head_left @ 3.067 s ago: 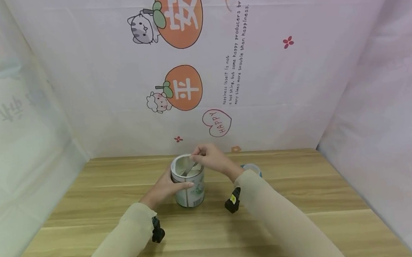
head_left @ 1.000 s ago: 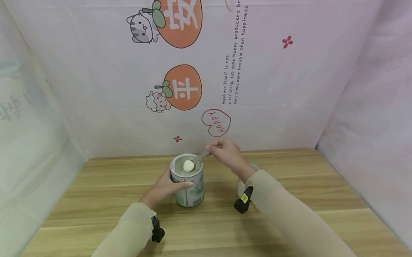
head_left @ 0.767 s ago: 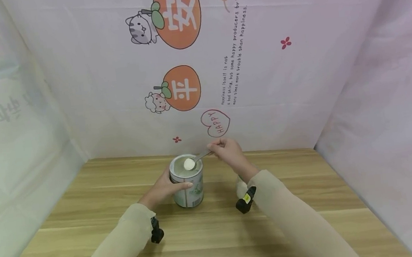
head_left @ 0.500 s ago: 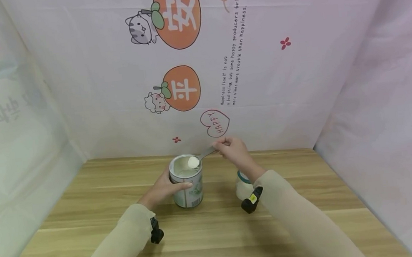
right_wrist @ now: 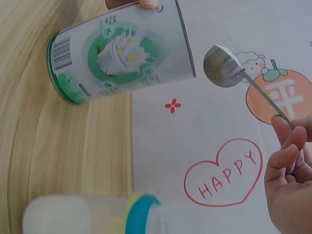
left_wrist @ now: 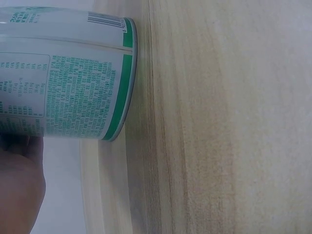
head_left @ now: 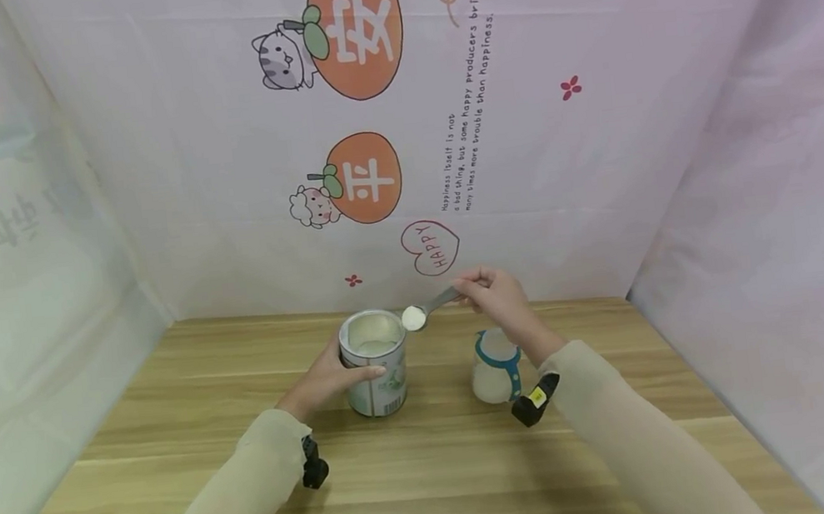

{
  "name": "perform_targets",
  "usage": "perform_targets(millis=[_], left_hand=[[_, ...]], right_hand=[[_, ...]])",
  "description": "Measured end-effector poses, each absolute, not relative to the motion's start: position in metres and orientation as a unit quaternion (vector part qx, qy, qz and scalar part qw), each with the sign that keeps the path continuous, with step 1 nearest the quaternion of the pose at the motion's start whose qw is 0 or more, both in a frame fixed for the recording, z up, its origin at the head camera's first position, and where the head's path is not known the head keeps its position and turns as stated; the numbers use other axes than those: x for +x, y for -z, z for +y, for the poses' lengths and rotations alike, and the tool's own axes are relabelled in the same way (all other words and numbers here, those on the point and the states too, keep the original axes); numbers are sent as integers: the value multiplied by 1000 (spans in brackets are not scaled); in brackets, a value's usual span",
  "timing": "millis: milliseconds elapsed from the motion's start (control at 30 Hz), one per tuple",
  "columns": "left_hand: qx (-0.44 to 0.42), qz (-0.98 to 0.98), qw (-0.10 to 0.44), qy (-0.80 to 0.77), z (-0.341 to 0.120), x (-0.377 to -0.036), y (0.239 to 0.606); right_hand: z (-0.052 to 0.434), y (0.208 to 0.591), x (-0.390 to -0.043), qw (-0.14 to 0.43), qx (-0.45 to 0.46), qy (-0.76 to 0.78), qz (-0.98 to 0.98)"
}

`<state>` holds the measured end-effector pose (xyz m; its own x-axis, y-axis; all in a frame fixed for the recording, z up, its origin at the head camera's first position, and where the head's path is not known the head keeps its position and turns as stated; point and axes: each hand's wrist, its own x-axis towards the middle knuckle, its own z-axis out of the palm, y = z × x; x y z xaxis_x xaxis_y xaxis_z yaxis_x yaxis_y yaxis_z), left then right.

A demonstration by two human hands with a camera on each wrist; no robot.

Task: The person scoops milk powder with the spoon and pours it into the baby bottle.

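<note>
My left hand grips the side of an upright white and green milk powder can, thumb across its front. The can has no lid on it, and pale powder shows inside. My right hand pinches the handle of a metal measuring spoon with a deep round bowl. A heap of white powder fills that bowl, which hangs just right of the can's rim. Below my right forearm stands a baby bottle with a blue collar, its body looking whitish; its far side is partly hidden by the arm.
The can and bottle stand on a wood-grain table. A white printed cloth rises behind the table's far edge, and cloth sides stand at left and right. Small black cameras sit on both wrists.
My right hand first had the spoon down inside the can. It has lifted a heap of powder and moved right, past the rim, uncovering the bottle. My left hand keeps holding the can.
</note>
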<state>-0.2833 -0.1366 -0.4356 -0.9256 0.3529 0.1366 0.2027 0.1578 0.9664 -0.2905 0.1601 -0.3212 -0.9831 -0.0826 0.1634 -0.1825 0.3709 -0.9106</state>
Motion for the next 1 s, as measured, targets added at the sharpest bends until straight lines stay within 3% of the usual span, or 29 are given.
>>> perform_targets(millis=[1000], left_hand=[[171, 762, 69, -621, -138, -280, 432]], right_hand=[[258, 332, -270, 79, 47, -565, -820]])
